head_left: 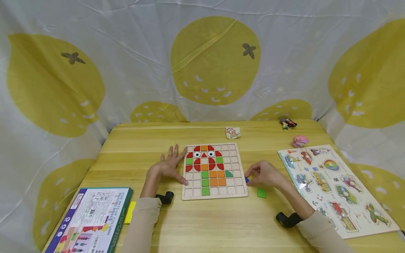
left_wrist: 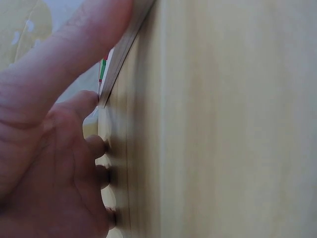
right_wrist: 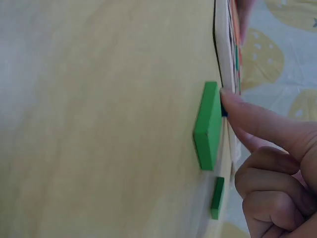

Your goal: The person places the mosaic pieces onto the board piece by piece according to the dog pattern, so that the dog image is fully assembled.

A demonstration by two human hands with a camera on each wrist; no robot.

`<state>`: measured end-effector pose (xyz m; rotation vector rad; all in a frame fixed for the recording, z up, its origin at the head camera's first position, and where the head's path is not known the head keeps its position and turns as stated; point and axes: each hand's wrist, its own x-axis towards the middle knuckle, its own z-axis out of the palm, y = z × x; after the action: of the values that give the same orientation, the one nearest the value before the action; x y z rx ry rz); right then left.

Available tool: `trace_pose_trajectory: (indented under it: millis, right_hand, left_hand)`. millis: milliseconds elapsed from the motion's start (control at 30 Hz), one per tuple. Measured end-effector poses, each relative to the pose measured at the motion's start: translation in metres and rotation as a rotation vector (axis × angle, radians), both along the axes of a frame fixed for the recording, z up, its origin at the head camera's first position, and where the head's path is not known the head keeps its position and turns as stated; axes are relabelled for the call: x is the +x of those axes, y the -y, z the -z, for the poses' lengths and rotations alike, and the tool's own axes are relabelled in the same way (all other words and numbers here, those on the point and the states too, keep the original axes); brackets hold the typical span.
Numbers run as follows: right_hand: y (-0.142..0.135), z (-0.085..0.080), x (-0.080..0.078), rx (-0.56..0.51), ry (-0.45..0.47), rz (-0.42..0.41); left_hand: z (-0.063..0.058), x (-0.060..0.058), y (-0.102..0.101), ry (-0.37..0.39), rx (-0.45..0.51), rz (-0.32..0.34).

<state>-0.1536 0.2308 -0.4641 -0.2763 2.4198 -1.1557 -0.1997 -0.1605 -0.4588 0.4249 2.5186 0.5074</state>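
Note:
A wooden grid board (head_left: 232, 189) lies on the table, partly filled with red, orange and green tiles and two eye tiles. My left hand (head_left: 169, 167) rests at its left edge, fingers spread and straight, thumb on the lower left rim; that thumb (left_wrist: 74, 59) looms large in the left wrist view. Beside the right edge, my right hand (head_left: 264, 174) pinches a small blue tile (head_left: 246, 179) between thumb and fingertips, most of it hidden. A green square tile (head_left: 261, 193) lies just below this hand. Another green tile (right_wrist: 218, 198) shows in the right wrist view.
A picture card (head_left: 233, 133) lies behind the board. On the right is a peg puzzle (head_left: 311, 207) with a pink toy (head_left: 300, 141) and small figures (head_left: 287, 123) behind it. A boxed game (head_left: 95, 214) and a yellow item (head_left: 130, 212) lie front left.

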Motion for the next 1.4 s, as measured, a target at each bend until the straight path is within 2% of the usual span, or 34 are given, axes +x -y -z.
trace_pose_trajectory:
  millis: [233,500,633,833,900,1000,1133,1233,1400]
  right_hand:
    - [-0.005,0.001,-0.004,0.044,-0.045,0.027]
    - [-0.004,0.003,-0.012,0.070,-0.137,-0.069]
    - [-0.002,0.003,-0.017,0.058,-0.150,-0.113]
    - [-0.001,-0.005,-0.025,0.030,-0.188,-0.110]
    - [0.004,-0.006,-0.030,0.017,-0.181,-0.144]
    - [0.014,-0.007,-0.037,-0.006,-0.143,-0.242]
    - [0.022,-0.006,-0.046,-0.041,-0.059,-0.341]
    - [0.024,-0.005,-0.051,-0.062,-0.003,-0.375]
    - [0.025,-0.004,-0.056,-0.048,0.033,-0.401]
  left_hand:
    - [0.000,0.000,0.002,0.009,0.017,-0.013]
    - [-0.001,-0.002,0.004,0.008,0.023,-0.007]
    - [-0.003,-0.003,0.005,-0.001,0.018,-0.006]
    - [-0.003,-0.002,0.004,0.001,0.017,-0.006]
    - [-0.003,-0.001,0.004,0.001,0.013,-0.004]
    - [-0.002,-0.001,0.003,0.003,0.009,-0.006]
    - [-0.001,-0.001,0.002,0.000,0.014,-0.007]
    - [0.000,-0.002,0.002,0.000,0.021,-0.005]
    - [0.000,-0.001,0.000,0.009,0.032,-0.010]
